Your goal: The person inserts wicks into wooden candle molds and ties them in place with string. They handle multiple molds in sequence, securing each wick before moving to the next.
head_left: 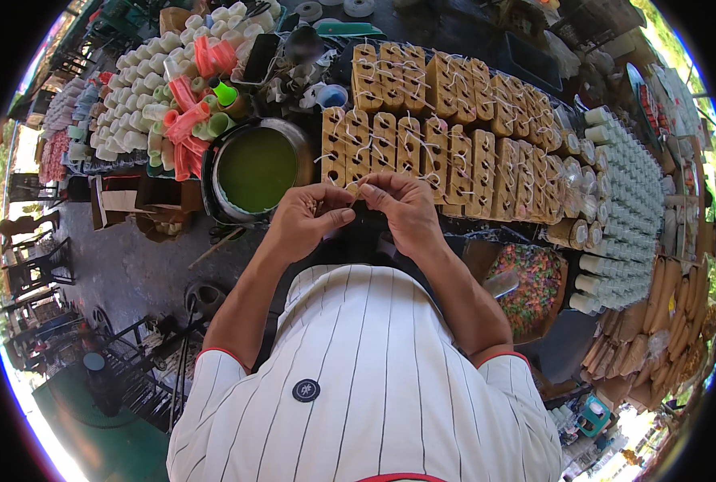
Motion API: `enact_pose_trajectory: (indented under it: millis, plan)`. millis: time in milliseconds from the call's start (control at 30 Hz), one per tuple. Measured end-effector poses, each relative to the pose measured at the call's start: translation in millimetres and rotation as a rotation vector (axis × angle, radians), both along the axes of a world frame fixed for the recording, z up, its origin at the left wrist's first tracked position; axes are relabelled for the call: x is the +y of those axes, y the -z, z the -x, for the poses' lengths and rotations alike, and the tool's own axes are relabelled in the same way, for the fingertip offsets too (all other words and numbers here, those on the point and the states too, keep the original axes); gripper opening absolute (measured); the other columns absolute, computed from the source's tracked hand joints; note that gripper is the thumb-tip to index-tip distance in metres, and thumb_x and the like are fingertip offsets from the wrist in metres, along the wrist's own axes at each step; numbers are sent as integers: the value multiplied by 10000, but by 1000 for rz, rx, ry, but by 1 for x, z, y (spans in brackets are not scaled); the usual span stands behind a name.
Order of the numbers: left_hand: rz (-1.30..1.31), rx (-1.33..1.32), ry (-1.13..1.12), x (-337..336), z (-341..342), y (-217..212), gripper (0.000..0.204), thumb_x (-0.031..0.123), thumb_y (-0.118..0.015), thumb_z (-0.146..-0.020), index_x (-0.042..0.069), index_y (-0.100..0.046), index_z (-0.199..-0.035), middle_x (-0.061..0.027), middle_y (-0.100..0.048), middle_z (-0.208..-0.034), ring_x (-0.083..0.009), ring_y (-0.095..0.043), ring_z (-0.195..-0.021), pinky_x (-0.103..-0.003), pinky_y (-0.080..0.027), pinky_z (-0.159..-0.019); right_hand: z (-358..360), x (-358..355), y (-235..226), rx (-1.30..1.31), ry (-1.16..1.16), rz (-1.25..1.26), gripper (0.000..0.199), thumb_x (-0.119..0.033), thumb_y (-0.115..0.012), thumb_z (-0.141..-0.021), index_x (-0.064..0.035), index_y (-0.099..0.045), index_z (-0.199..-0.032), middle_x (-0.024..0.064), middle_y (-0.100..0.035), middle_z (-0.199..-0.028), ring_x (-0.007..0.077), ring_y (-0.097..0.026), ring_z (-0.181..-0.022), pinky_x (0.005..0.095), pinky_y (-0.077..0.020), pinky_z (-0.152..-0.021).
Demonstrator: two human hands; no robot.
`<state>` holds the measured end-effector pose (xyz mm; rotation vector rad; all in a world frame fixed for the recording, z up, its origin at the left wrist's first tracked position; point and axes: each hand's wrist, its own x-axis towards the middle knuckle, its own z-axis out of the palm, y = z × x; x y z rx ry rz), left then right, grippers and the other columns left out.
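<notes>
String (356, 189) pinched between fingers of left hand (310, 218) and right hand (402, 210), just before tied brown blocks (422, 153).

Head cam, fisheye, looks steeply down, close over hands (358, 213), stall table (454, 161) ahead

— What sort of place is this?

— An open-air street food stall. Rows of tan, string-tied blocks with holes (446, 136) fill the counter from twelve to two o'clock.

— What else shows it?

— A round metal pot of green liquid (257, 169) at eleven, stacked white and pink cups (161, 88) at ten, a tray of multicoloured sweets (531, 289) and white lidded tubs (627, 209) at three. Grey pavement (125, 273) and dark metal chairs (40, 269) lie at nine.
</notes>
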<state>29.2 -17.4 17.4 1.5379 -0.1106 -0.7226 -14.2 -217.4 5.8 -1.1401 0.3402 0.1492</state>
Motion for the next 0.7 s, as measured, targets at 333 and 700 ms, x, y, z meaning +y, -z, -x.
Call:
enact_pose_trajectory:
  millis: [333, 700]
  plan:
    - [199, 228, -105, -8, 27, 16, 135, -13, -749, -949, -37, -765, -1082, -38, -740, -874, -28, -541, -622, -195, -380, -534, 16, -3, 7, -68, -13, -8, 169, -111, -725, -1030, 44, -734, -1098, 46, -743, -923, 85, -611, -804, 238, -507, -759]
    - [153, 50, -147, -12, 39, 23, 154, 36, -769, -966, -32, -774, -1104, -45, -747, -887, -77, -604, -705, -215, -458, -619, 25, 0, 10, -96, -52, 202, 143, -124, -684, -1053, 14, -715, -1070, 42, -724, -894, 111, -625, -780, 264, -504, -735]
